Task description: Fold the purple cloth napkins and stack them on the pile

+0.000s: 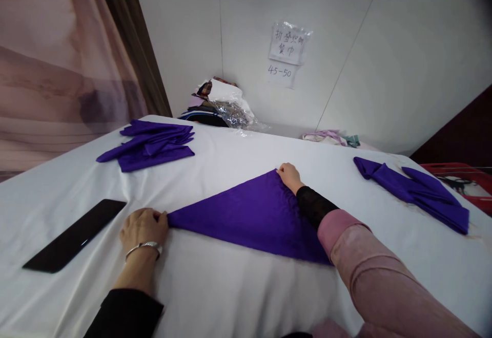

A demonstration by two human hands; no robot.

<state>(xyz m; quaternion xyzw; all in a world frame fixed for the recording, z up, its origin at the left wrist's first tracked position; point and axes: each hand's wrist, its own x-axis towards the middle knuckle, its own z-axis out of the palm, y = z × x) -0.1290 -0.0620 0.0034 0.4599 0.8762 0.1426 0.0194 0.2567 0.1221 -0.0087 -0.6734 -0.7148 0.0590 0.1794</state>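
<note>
A purple cloth napkin (246,217) lies flat in a triangle on the white tablecloth. My left hand (144,228), with a silver bangle at its wrist, pinches the napkin's left corner. At the far corner, my right hand (290,176) grips the cloth between thumb and fingers. My right forearm passes over the napkin's right side and hides that edge in part. To the left of my left hand lies a flat dark, glossy panel (77,235).
Crumpled purple napkins (154,143) lie at the back left, and a folded purple cloth (415,192) at the right. Behind the white table (238,153) are piled fabrics with plastic wrap (234,110). A red basket (469,179) stands beyond the right edge. Handwritten paper (288,46) hangs on the wall.
</note>
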